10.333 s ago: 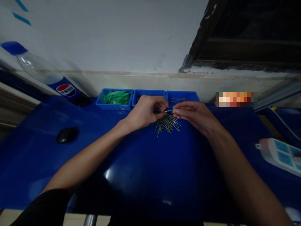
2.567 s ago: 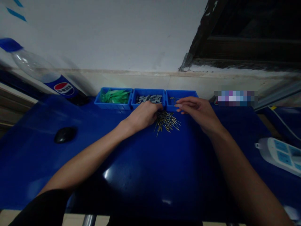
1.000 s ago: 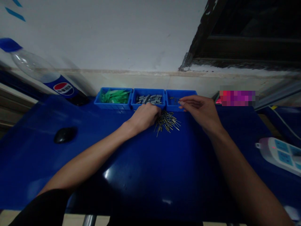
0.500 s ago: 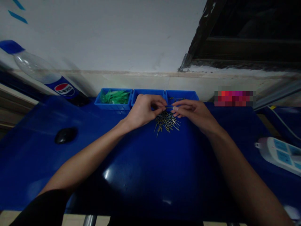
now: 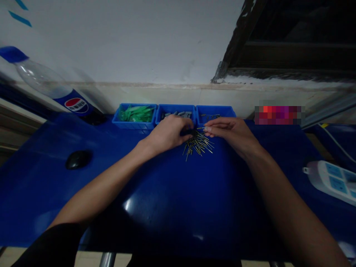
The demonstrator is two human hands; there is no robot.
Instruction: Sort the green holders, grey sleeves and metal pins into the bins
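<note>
Just above the loose heap of thin gold-tipped metal pins (image 5: 198, 145) on the glossy blue desk (image 5: 167, 207), both hands meet. The left hand (image 5: 168, 134) has thumb and fingers closed on a small dark piece (image 5: 190, 131). The right hand (image 5: 232, 131) pinches a single thin metal pin (image 5: 200, 128) by one end, and its free tip points at that piece, nearly touching it.

The likeliest trouble, I judge, is a slip. The pin is slender and held only at the fingertips, so a skewed push could bend it or flick it into the heap, where it would be lost among the others. Dim light makes lining up harder. The left wrist lies close to the heap and could scatter pins toward the three small blue plastic bins (image 5: 130, 125) behind.
</note>
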